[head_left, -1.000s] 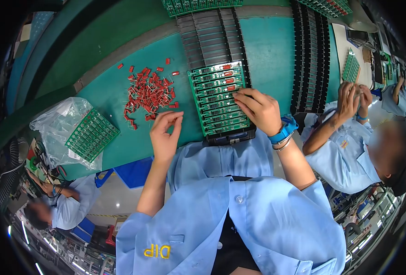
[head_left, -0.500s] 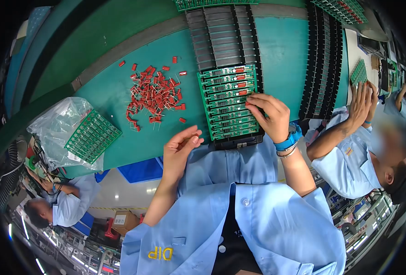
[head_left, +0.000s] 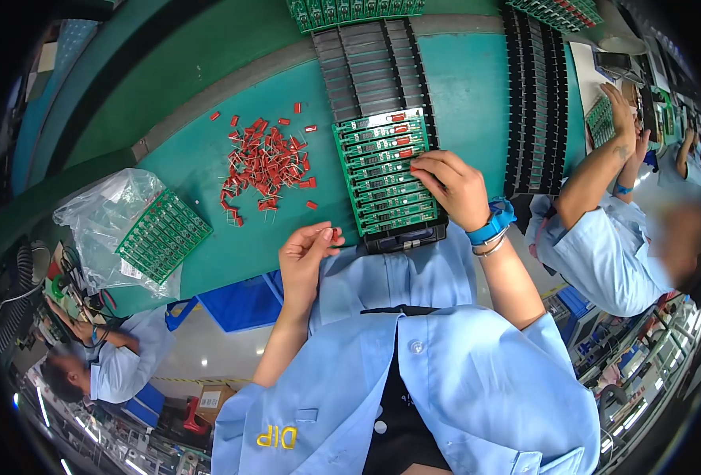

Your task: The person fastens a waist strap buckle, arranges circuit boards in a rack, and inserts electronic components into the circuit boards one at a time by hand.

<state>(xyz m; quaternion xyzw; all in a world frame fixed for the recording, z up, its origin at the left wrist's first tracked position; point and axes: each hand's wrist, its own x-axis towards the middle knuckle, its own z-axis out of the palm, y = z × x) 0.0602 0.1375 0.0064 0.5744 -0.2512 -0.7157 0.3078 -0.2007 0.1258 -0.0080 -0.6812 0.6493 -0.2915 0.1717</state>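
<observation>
A green circuit board panel (head_left: 366, 176) made of several strips lies on a black slotted carrier (head_left: 374, 79). Red capacitors (head_left: 403, 141) stand in its upper strips. My right hand (head_left: 457, 190) is over the panel's right side, its thumb and fingers pinched at a strip below those capacitors. The red capacitor it grips is mostly hidden behind the fingertips. Left of the panel's lower end, my left hand (head_left: 305, 257) pinches another red capacitor (head_left: 335, 234) between thumb and fingers. A loose pile of red capacitors with wire leads (head_left: 267, 162) lies on the green table (head_left: 208, 253).
Another green panel (head_left: 163, 237) rests on a clear plastic bag (head_left: 101, 214) at left. At right stands a second black carrier (head_left: 536, 103). Further panels (head_left: 354, 11) are at the back. A co-worker's arm (head_left: 596, 174) is at right; another person (head_left: 129, 356) sits at lower left.
My right fingertips have moved slightly left and up, onto the panel, covering the capacitor they held. My left hand has stayed almost in place, its capacitor now easier to see. The co-worker's hands have moved.
</observation>
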